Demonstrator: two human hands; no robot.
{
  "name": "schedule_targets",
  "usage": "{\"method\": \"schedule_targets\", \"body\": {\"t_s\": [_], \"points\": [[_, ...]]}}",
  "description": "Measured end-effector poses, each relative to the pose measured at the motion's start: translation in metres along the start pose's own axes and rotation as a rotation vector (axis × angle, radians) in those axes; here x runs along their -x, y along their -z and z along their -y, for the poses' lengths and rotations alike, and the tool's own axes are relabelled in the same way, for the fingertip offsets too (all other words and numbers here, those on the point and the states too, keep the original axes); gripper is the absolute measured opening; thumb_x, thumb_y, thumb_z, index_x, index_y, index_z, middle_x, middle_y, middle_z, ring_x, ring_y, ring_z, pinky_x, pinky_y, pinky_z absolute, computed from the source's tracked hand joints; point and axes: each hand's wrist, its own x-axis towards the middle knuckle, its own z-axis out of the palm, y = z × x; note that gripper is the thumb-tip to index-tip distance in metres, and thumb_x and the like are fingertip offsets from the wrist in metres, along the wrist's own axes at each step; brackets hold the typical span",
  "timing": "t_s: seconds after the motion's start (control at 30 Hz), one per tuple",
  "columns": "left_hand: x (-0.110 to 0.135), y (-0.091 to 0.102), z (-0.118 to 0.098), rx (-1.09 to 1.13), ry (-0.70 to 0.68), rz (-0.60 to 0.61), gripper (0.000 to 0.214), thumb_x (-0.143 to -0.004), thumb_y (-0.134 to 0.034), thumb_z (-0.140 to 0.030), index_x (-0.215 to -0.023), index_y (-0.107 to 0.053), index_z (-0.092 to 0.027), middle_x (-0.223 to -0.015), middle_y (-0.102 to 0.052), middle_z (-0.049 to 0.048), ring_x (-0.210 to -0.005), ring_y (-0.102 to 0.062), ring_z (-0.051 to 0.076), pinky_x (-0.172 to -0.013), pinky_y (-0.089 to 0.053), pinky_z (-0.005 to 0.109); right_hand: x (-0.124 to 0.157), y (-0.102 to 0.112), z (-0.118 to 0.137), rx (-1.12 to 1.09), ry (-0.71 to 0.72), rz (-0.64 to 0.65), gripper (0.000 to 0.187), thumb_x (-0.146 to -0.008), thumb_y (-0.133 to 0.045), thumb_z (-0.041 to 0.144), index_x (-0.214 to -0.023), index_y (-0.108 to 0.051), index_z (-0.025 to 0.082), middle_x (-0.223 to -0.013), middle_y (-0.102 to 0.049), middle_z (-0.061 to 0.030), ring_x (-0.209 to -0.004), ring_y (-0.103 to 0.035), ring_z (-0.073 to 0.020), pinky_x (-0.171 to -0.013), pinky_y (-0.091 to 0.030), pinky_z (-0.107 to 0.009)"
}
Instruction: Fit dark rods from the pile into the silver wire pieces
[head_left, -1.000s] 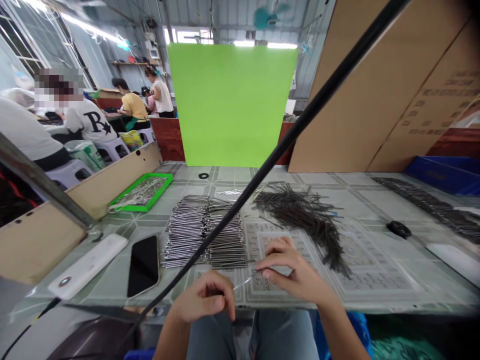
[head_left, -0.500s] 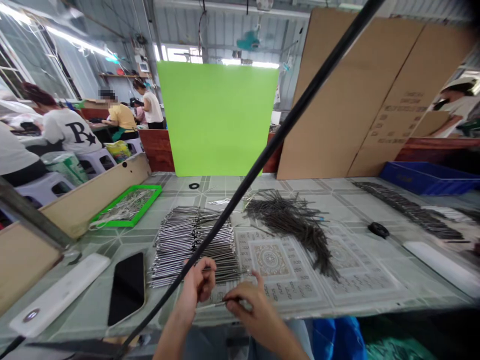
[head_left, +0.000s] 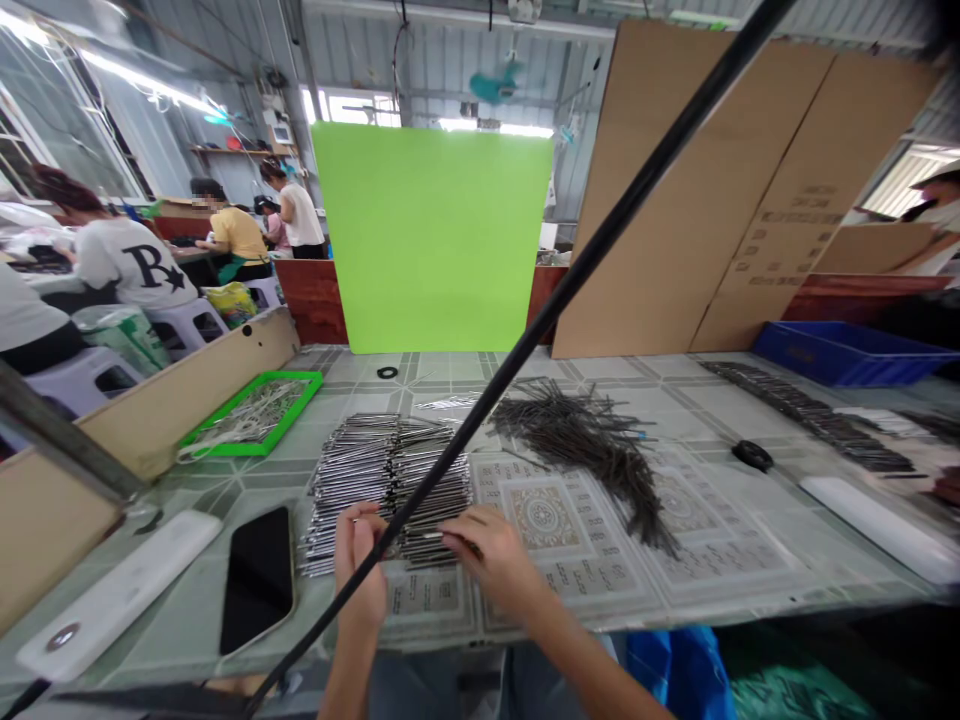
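Observation:
A neat stack of thin silvery rods (head_left: 390,480) lies on the table in front of me. My left hand (head_left: 360,570) rests at the stack's near edge, fingers curled against the rod ends. My right hand (head_left: 491,560) pinches one thin rod and holds it against the near right corner of the stack. To the right lies a loose heap of dark rods (head_left: 585,440), untouched by either hand.
A black phone (head_left: 259,578) and a white oblong device (head_left: 112,595) lie at the left. A green tray (head_left: 255,412) sits further back left, a blue bin (head_left: 847,352) far right. A black pole (head_left: 525,330) crosses the view diagonally. Other people sit at the far left.
Both hands moved forward from the table's near edge to the silvery stack. The right hand carried a thin rod up to the stack's near side.

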Motion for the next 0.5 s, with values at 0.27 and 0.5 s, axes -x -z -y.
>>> {"method": "schedule_targets", "body": {"t_s": [0.27,0.5], "points": [[0.006,0.005,0.045,-0.493,-0.371,0.229,0.036,-0.089,-0.042,-0.048,-0.099,-0.057,-0.017,-0.093,-0.065,0.0093,-0.084,-0.063,0.02,-0.073,-0.053,0.033,-0.036,-0.035,-0.034,0.472,0.117,0.132,0.015,-0.086,-0.061,0.032,-0.098,-0.068,0.026,-0.105,-0.061,-0.0021,-0.097,-0.047,-0.0183,-0.08,-0.034,-0.033],[-0.003,0.011,0.083,-0.678,-0.634,0.29,0.039,-0.087,-0.044,-0.052,-0.097,-0.059,-0.018,-0.089,-0.069,0.0081,-0.082,-0.067,0.021,-0.072,-0.055,0.033,-0.034,-0.019,-0.043,0.406,0.078,0.109,0.019,-0.091,-0.053,0.037,-0.103,-0.065,0.028,-0.108,-0.059,0.001,-0.099,-0.047,-0.0162,-0.085,-0.035,-0.032]]}}
